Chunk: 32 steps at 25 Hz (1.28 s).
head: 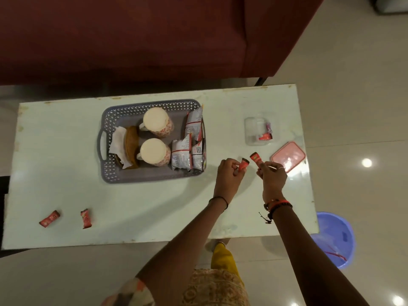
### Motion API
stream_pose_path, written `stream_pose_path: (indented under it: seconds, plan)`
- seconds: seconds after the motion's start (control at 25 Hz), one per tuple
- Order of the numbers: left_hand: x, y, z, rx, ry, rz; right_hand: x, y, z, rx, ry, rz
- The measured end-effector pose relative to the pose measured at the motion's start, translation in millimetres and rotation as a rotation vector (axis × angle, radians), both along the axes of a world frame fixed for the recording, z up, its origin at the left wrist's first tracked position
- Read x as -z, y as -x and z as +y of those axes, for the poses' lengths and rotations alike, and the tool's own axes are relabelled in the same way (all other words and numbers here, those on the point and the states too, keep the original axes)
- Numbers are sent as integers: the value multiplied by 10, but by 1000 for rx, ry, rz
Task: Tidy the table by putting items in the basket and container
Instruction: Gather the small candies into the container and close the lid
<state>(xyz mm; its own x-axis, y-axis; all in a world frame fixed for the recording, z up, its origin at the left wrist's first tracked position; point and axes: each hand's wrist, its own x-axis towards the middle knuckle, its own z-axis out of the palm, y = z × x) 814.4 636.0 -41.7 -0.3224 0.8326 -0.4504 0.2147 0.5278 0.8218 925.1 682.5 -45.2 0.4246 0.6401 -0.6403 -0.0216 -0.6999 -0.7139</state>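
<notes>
My left hand (pixel 229 173) pinches a small red candy wrapper (pixel 243 166) just right of the grey basket (pixel 106 122). Close beside it, my right hand (pixel 272 175) holds a second red candy (pixel 256 159). The basket holds two upturned mugs (pixel 155 121), snack packets (pixel 187 155), a brown coaster and a tissue. A clear container (pixel 251 131) stands beyond my hands with candies (pixel 265 136) inside. Its pink lid (pixel 288 156) lies to the right of my right hand. Two more red candies (pixel 49 218) (pixel 86 218) lie at the table's near left.
The pale table (pixel 154 206) fills the middle of the view. A dark red sofa (pixel 132 36) runs along its far side. A blue plastic bin (pixel 333 239) stands on the floor by the table's near right corner.
</notes>
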Motion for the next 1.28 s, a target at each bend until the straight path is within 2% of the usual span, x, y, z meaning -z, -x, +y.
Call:
stream_pose_path:
  seconds: [0.36,0.6,0.8,1.0,1.28]
  plan:
    - [110,-353,1361,-2,9,21,50,-462,861,-139,-113,-128]
    - [234,-383,1548,-34,-34,57,120,-505,1090,-287,-142,-193]
    - [297,-272,1246,54,-32,115,139,-505,1067,-315,-93,-109]
    - [106,-208,748,88,-88,123,81,-473,764,-191,-81,-170]
    - [70,139,-726,87,-68,295,30,94,-53,-360,15,-210]
